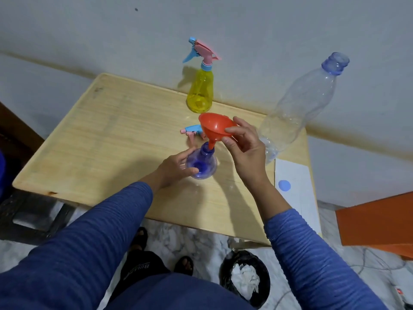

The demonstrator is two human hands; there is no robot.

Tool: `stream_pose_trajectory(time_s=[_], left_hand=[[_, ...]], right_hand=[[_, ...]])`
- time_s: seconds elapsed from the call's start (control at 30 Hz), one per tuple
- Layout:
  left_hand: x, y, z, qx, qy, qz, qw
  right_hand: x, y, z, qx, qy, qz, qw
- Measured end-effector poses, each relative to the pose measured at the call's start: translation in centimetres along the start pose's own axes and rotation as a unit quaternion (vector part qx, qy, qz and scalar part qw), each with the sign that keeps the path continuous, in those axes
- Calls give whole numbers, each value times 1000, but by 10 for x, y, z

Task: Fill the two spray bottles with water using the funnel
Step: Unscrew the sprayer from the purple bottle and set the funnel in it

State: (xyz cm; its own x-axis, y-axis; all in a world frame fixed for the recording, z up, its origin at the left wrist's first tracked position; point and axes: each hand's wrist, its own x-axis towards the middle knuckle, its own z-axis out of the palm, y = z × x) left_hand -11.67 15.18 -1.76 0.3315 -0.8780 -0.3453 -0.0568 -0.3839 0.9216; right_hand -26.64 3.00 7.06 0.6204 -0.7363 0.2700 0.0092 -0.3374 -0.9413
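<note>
Left hand (176,165) reaches in from lower left, fingers curled round blue spray bottle (202,164) standing near table (89,135) centre. Right hand (243,146) raised, pinches rim of orange funnel (215,128); funnel tilted, spout in bottle's open neck. Blue bottle's contents unclear. Yellow spray bottle (200,92) upright at back edge, trigger head on. Loose trigger head (193,130) lies behind funnel. Clear plastic bottle (301,104), uncapped, stands right.
</note>
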Motion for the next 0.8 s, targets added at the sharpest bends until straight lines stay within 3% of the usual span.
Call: stream_pose_trajectory(time_s=[0.5,0.63,0.8], left_hand=[[-9,6,13,-45,-5,30,999],[-10,4,15,-47,-6,40,998],[-13,-1,16,-29,9,65,997]], right_hand=[[-31,0,-17,-84,-70,-15,994],[-43,-15,-20,-140,76,-45,986],[-44,-31,-42,-201,257,-68,943]])
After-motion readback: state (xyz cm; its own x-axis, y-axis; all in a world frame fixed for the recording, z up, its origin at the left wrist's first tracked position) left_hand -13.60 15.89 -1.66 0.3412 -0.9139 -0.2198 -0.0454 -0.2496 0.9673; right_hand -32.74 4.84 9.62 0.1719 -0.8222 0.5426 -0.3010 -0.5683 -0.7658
